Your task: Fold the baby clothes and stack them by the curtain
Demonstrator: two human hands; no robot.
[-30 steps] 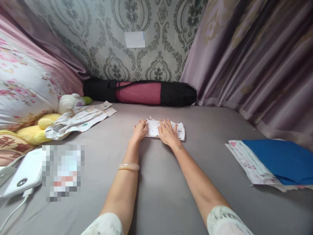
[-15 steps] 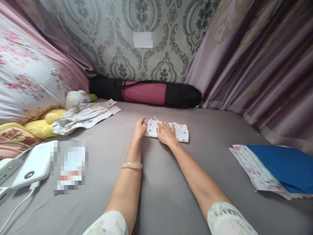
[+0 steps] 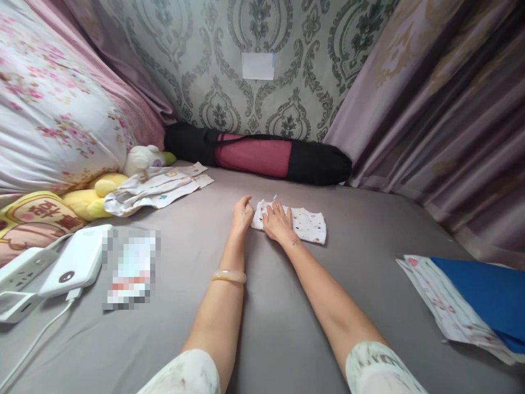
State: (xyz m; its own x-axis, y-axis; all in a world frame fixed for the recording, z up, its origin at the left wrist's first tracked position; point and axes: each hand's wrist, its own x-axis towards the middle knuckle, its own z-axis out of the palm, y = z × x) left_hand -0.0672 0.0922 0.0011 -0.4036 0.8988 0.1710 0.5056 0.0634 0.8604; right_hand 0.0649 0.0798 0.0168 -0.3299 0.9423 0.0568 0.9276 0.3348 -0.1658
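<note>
A small folded white cloth (image 3: 308,223) with tiny dark and tan prints lies on the grey bedsheet, its right part uncovered. My right hand (image 3: 278,221) rests flat on its left half, fingers stretched out and slightly spread. At the cloth's left edge, my left hand (image 3: 243,214) is closed with the fingers curled in. Whatever those fingers may hold is hidden from this angle. A pale bangle (image 3: 228,276) circles my left forearm.
Leftward lie a crumpled printed cloth (image 3: 158,191), plush toys (image 3: 107,189), a white power bank (image 3: 80,260) with a cable, a power strip (image 3: 24,273) and a blurred-out object (image 3: 133,268). A black and maroon bag (image 3: 254,156) spans the back. Folded fabrics (image 3: 479,295) sit right.
The view has turned slightly left, shifting the scene rightward. Over the cloth, my right hand has moved a little left, uncovering more of its right part. My left hand remains closed beside it.
</note>
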